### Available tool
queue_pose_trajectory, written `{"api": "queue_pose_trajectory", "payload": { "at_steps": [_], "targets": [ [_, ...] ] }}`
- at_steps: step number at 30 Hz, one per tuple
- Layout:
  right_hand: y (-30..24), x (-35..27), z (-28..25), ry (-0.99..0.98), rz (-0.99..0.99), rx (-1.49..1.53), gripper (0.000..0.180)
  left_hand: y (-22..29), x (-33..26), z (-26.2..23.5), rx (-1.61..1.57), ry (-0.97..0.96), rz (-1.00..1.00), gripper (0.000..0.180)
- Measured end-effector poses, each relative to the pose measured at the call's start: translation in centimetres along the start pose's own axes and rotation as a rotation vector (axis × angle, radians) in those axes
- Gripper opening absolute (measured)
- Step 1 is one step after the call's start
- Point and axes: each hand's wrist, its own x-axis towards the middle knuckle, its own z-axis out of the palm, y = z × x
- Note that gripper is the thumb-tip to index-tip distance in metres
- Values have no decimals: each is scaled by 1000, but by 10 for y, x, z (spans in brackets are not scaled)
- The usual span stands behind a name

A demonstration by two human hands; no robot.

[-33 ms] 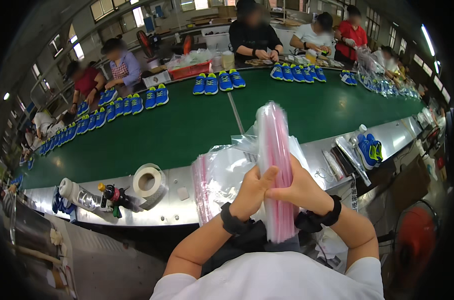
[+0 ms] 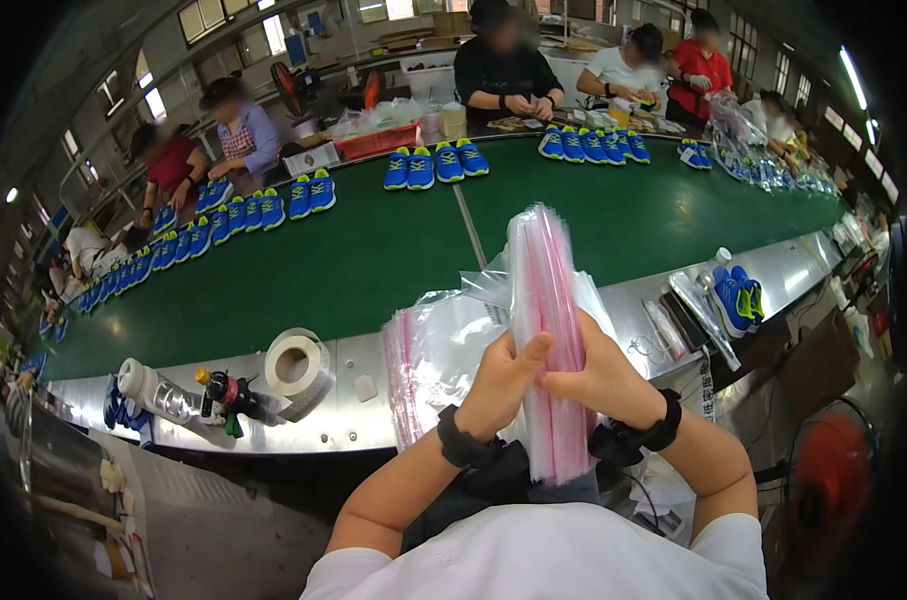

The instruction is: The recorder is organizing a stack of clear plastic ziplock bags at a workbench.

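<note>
A thick stack of clear plastic bags with pink strips stands upright in front of me, edge toward the camera. My left hand grips its left side, thumb pressed on the stack. My right hand clasps its right side. Both wrists wear black bands. Behind the stack, more clear bags lie in a loose pile on the steel ledge.
A green conveyor belt carries rows of blue sneakers. A tape roll, a bottle and a blue sneaker pair sit on the ledge. Several people work along the belt's far side. A red fan stands lower right.
</note>
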Motion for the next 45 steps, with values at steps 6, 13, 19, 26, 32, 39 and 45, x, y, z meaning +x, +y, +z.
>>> {"api": "queue_pose_trajectory", "payload": {
  "at_steps": [6,13,19,26,32,39,45],
  "targets": [
    [23,-1,-14,-28,177,499,52,1,-4,-13,-102,20,-34,38],
    [8,0,7,-49,82,203,54,-4,1,-7,219,165,69,25],
    [28,-1,9,26,128,273,46,-6,2,-6,111,194,40,32],
    [28,-3,-6,22,259,659,36,0,-2,-26,-53,84,-66,47],
    [41,0,4,115,81,193,34,2,-2,-18,119,-18,-6,44],
    [32,2,-2,106,166,83,33,2,-4,-22,133,15,-49,38],
    [31,4,-1,73,127,455,42,3,-4,-20,-181,57,-163,35]
  ]
}}
